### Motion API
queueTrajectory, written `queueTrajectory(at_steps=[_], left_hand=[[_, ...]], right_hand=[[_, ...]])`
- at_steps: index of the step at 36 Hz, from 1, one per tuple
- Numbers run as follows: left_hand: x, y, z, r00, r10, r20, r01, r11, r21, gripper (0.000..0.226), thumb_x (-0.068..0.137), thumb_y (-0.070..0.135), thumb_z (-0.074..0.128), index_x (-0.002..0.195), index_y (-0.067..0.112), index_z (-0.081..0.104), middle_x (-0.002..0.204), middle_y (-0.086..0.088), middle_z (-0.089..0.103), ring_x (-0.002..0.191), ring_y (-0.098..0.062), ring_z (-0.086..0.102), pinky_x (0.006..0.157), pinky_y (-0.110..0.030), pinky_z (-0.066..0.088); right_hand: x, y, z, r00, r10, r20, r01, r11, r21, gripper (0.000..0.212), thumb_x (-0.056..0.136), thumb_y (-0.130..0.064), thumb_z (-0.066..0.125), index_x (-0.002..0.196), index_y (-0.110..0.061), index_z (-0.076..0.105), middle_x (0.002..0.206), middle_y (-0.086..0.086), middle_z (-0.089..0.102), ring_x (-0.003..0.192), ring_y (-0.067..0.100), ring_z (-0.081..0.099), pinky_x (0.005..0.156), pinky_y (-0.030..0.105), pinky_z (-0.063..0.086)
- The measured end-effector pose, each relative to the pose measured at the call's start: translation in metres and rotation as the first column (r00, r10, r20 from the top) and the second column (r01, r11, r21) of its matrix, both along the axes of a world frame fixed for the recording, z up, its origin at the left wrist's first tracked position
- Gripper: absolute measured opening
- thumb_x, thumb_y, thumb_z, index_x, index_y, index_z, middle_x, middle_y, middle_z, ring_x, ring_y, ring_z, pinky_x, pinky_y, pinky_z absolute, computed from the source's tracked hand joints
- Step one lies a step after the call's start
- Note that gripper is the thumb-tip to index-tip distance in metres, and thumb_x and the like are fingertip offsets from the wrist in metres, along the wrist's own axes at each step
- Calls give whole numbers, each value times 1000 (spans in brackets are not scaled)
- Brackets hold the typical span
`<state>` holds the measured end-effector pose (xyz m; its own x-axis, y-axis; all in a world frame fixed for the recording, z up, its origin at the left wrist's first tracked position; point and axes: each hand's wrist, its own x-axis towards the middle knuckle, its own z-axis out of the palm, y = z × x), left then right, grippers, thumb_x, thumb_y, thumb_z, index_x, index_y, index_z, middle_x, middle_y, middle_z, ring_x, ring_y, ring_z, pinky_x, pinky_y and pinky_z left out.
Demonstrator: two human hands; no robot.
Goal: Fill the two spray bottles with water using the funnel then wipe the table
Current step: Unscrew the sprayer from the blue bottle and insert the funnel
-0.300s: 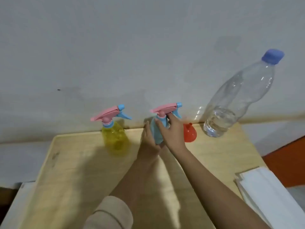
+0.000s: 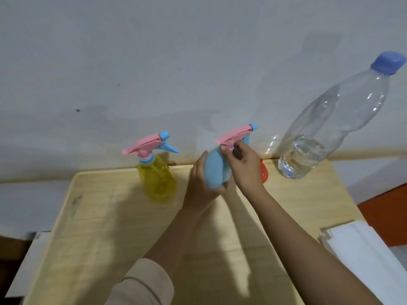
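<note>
Wooden table (image 2: pixel 110 216): right hand (image 2: pixel 244 166) partly hides red funnel (image 2: pixel 264 172).

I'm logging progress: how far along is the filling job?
Done: unclear; the yellow spray bottle stands closed, fill level unreadable. In hand: the left hand holds the blue spray bottle, the right hand pinches its collar. Left: funnel lies idle, water bottle capped, white towels untouched; wiping remains.
</note>
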<state>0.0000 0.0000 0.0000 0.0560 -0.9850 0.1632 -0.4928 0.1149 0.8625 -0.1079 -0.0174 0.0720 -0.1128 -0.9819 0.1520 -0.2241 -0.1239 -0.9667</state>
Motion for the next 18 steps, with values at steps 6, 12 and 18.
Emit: queueTrajectory(at_steps=[6, 12, 18], left_hand=[[6, 21, 13, 989, -147, 7, 147, 989, -17, 96, 60, 42, 76, 142, 19, 31, 131, 1, 50, 115, -16, 52, 92, -38, 50], [16, 37, 31, 978, -206, -21, 207, 974, 90, 97, 56, 47, 74, 142, 33, 31, 126, 6, 55, 111, -13, 56, 90, -36, 52], [28, 51, 56, 926, -297, -234, 339, 926, 166, 85, 60, 29, 81, 124, 63, 37, 114, 17, 61, 102, -7, 61, 85, -30, 55]], right_hand=[[-16, 6, 10, 998, 41, 44, -45, 996, 83, 43, 83, -36, 66, 85, 6, 57, 69, 28, 47, 61, 17, 43, 57, 28, 33], [-31, 18, 27, 978, 114, 173, -137, 982, 127, 31, 80, -27, 73, 70, -1, 60, 57, 9, 51, 60, 13, 47, 60, 25, 37], [-44, 31, 54, 895, 356, 269, -407, 898, 167, 18, 88, -12, 60, 103, -5, 67, 97, 3, 72, 96, 16, 66, 91, 25, 50]])
